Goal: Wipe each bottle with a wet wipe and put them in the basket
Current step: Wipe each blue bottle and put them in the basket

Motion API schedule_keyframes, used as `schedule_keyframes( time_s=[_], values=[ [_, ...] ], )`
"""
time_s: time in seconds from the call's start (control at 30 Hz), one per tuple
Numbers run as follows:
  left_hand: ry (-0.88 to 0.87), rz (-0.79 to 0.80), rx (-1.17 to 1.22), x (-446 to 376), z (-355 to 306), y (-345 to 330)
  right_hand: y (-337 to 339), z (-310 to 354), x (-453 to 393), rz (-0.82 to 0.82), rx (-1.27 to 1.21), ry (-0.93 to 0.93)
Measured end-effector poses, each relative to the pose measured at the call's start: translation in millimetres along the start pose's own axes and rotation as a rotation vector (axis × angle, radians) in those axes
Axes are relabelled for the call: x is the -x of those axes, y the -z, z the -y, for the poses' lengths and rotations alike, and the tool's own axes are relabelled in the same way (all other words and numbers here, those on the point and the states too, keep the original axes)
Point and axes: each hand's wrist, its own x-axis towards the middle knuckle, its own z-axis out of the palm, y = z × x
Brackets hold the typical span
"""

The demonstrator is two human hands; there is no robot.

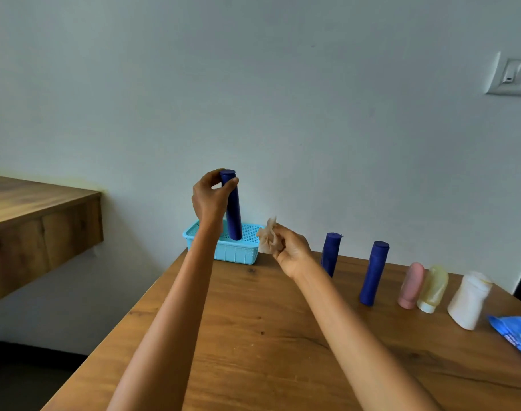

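Bottles, assorted, on wooden table (253, 336), grained brown top.

Item in hand: dark blue bottle (234, 215), tall smooth cylinder, flat cap up, near upright. Left hand (210, 200) pinches it just under the cap, thumb in front, fingers curled behind; its base is down inside the basket (238, 252). Whether the base touches the basket floor cannot be told.

Basket: light blue plastic, rectangular, perforated mesh walls, at the table's far corner by the wall, below the left fingers.

Wipe (268, 238): crumpled, beige-white, soft; bunched between thumb and curled fingers of right hand (291, 252), just beside the basket's right rim.

Beyond the right fingers, in a row, apart from the hand: second blue bottle (330, 253), partly behind the right wrist; third blue bottle (373, 274); pink tube (410, 287), rounded; yellowish translucent tube (432, 290), standing on its white cap; white bottle (469, 301), broad.

Wipe packet (517, 333): blue, glossy, at the right edge.
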Motion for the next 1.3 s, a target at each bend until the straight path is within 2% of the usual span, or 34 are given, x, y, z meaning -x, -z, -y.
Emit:
schedule_keyframes(
  time_s=[0.1, 0.33, 0.6, 0.8, 0.97, 1.13, 1.2, 1.3],
  values=[
    [0.03, 0.008, 0.042, -29.0, 6.3, 12.9, 1.2, -13.7, -10.0, 0.008, -0.025, -0.017],
    [0.081, 0.037, -0.234, -70.2, 49.7, 21.6, -0.4, -37.3, -29.9, -0.03, -0.109, -0.095],
    [0.137, 0.046, -0.386, -69.0, 88.8, 13.6, -5.0, -38.2, -54.5, -0.066, -0.108, -0.114],
    [0.157, 0.071, -0.521, -72.7, 90.6, 10.5, -6.7, -38.1, -54.8, -0.09, -0.11, -0.127],
    [0.148, 0.163, -0.722, -73.8, 90.8, 15.4, -7.4, -33.5, -43.4, -0.067, -0.106, -0.124],
    [0.17, 0.156, -0.727, -67.3, 89.8, 21.0, -8.1, -23.2, -31.2, -0.025, -0.084, -0.124],
    [0.114, 0.082, -0.677, -57.6, 84.4, 19.2, -8.7, -16.3, -23.3, -0.021, -0.095, -0.103],
    [-0.086, 0.02, -0.536, -24.9, 70.7, 6.3, -6.8, -0.3, -9.8, -0.006, -0.147, -0.026]
  ],
)
